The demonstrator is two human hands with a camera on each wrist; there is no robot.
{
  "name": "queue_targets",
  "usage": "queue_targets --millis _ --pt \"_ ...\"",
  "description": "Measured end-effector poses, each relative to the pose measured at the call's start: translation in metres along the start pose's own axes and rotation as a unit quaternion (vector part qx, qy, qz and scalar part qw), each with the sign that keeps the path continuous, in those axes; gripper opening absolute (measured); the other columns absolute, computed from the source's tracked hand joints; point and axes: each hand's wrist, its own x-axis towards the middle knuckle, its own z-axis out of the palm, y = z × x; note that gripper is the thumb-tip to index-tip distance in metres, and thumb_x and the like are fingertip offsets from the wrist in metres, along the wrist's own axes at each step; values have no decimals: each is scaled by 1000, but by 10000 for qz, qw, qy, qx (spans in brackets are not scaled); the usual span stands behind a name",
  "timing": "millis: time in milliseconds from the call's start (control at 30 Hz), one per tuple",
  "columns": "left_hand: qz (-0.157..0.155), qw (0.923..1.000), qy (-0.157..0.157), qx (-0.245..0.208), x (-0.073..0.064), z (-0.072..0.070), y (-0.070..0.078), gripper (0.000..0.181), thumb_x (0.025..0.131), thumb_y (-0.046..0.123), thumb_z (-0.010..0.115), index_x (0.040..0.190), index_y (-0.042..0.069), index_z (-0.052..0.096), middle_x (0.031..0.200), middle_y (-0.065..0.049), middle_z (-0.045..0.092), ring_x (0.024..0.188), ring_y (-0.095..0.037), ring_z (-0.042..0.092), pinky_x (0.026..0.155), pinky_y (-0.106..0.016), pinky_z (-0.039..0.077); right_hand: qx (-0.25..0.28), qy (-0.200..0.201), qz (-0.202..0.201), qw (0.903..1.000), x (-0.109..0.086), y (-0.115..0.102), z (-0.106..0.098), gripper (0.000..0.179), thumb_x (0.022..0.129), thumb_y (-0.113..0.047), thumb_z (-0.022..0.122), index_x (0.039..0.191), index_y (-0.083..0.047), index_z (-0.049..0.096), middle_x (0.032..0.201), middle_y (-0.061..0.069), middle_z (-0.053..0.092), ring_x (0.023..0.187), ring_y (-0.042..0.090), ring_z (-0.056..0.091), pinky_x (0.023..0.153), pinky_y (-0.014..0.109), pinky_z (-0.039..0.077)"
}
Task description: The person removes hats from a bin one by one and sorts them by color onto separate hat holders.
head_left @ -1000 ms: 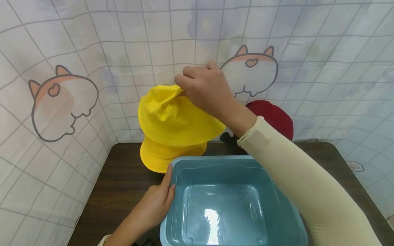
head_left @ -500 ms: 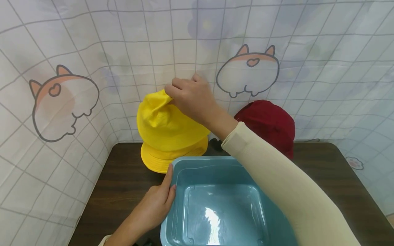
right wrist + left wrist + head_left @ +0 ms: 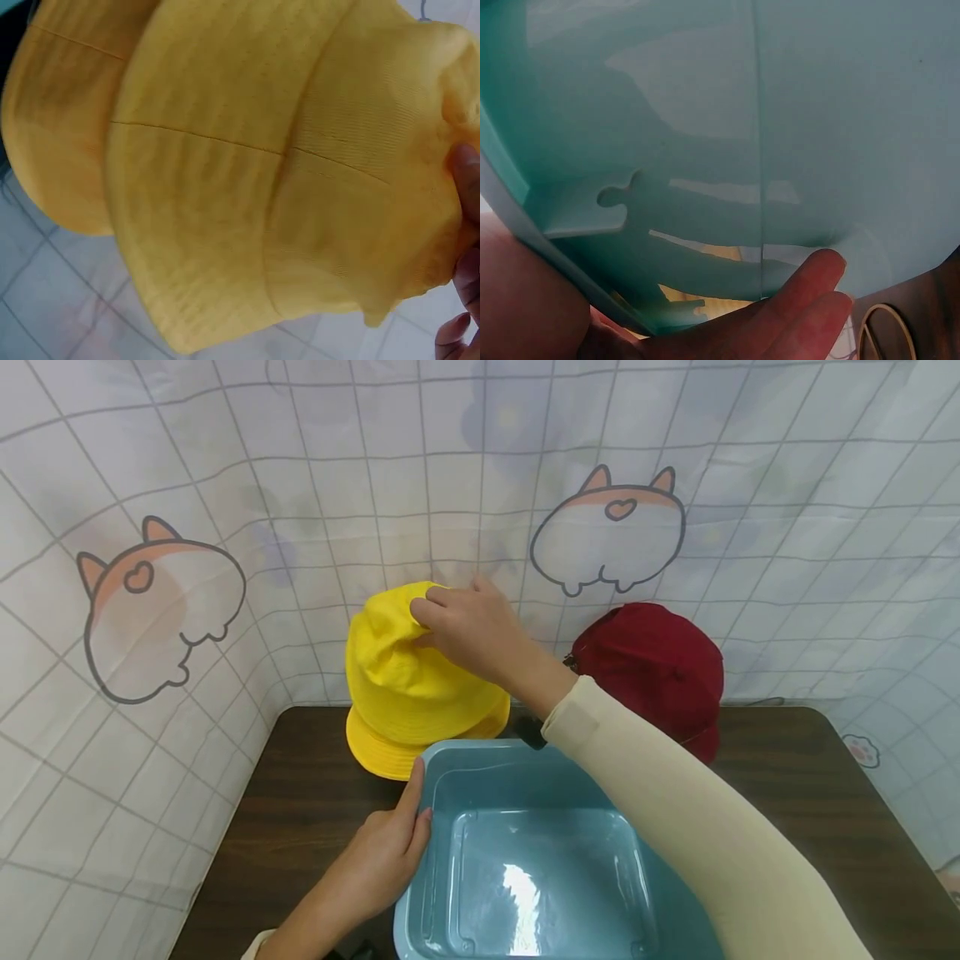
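My right hand [image 3: 480, 631] pinches the crown of a yellow bucket hat [image 3: 397, 668] in the head view. Under that hat, a second yellow bucket hat [image 3: 371, 752] shows only its brim. The right wrist view has the fingertips at the gathered crown of the held hat [image 3: 210, 187], with the lower hat's brim [image 3: 64, 135] beside it. At the near left, my left hand [image 3: 382, 852] grips the rim of a blue plastic basin [image 3: 555, 877]. Two of its fingers [image 3: 810, 285] lie along the basin's wall in the left wrist view.
A dark red hat [image 3: 652, 668] stands at the back right, partly behind the right forearm. Something small and black [image 3: 529, 731] shows behind the basin. The dark wooden table [image 3: 292, 802] backs onto a white gridded curtain [image 3: 420, 468] with cartoon prints.
My right hand has lowered the upper yellow hat and shifted it left over the lower one. More of the red hat shows. The left hand stays on the basin.
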Motion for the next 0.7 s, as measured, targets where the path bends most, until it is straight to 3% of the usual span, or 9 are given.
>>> queue_targets --millis 100,200,267,400,467,567,633,700 --pt "42 9999 -98 -25 1 -2 -1 70 110 27 48 166 16 8 61 5 46 50 -4 50 59 -23 51 267 -345 138 9990 -4 2 2 32 94 -45 70 94 -14 61 78 1 58 67 19 53 64 32 24" --pt "107 9997 -198 -106 1 -6 -3 69 110 35 46 166 20 7 71 7 59 60 -1 60 67 -27 58 823 -606 392 9940 -6 5 1 37 93 -51 70 94 -15 60 77 0 57 69 18 52 65 31 31" --pt "150 9995 -184 -198 1 -10 -6 68 109 43 44 166 22 12 88 6 70 74 -1 68 77 -34 61 1195 -649 692 9883 -8 9 0 41 94 -55 67 98 -15 61 81 -1 60 72 17 53 67 29 37" --pt "278 9992 179 -219 5 -27 -13 61 109 50 40 161 19 34 102 4 72 88 -5 68 87 -40 59 1880 -385 1556 9690 -13 19 -3 44 98 -55 60 116 -16 65 101 0 68 79 16 55 71 29 48" --pt "299 9982 481 -181 8 -39 -17 56 110 47 40 154 14 46 100 2 73 88 -8 68 83 -37 57 2252 -168 2048 9524 -17 25 -3 43 101 -53 55 121 -16 65 110 1 69 82 17 55 73 30 49" --pt "175 9952 947 -190 17 -59 -25 51 110 45 41 144 10 56 102 -2 75 83 -11 70 74 -34 57 2802 137 2781 9187 -22 36 -3 43 105 -49 49 124 -15 66 114 5 69 83 21 56 74 34 48" --pt "88 9922 1228 -221 23 -72 -32 49 110 44 40 140 9 58 104 -6 74 84 -15 71 72 -34 56 3102 174 3360 8892 -26 43 0 44 106 -51 46 126 -16 64 114 5 69 86 21 57 76 34 49" --pt "-32 9888 1468 -273 32 -84 -39 50 110 46 39 136 8 60 107 -10 73 85 -21 72 71 -34 57 3406 71 3949 8532 -29 48 3 47 106 -54 44 127 -16 63 116 7 69 88 25 60 77 35 50"
